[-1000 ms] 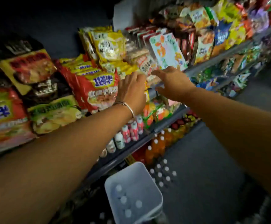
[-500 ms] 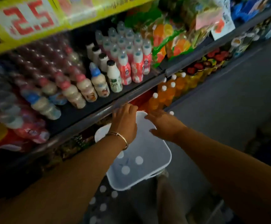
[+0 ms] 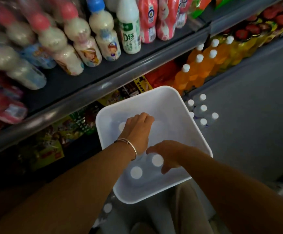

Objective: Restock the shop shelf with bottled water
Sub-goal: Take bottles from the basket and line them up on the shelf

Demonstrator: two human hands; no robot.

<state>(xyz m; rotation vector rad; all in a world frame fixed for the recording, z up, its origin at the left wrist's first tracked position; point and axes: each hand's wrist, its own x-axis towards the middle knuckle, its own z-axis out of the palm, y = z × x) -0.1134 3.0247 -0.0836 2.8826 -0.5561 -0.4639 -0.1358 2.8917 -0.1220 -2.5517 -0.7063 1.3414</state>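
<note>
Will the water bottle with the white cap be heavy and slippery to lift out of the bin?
Probably heavy for its size: the water bottle looks sealed and full. Its clear, smooth plastic may be slippery. Standing upright in the white bin, it could tip when nudged.

Camera: one wide-angle lens worn on my head; no second view shares the scene.
Direction: forward and steeply down, over my forearms toward the floor (image 3: 248, 132) beside the shelf (image 3: 103, 85).
Nearness: close. My arms fill the lower frame; my left hand (image 3: 137, 130) and right hand (image 3: 167, 154) sit near centre, inside the white tub (image 3: 171, 98).
Upper frame: the shelf runs slantwise from lower left to upper right, its milk-drink bottles (image 3: 103, 36) seen from above and in front.
Right side: orange drink bottles (image 3: 198, 68) and capped water bottles (image 3: 203, 108) seen from above.
Edges: blurred and bent by the wide lens.
</note>
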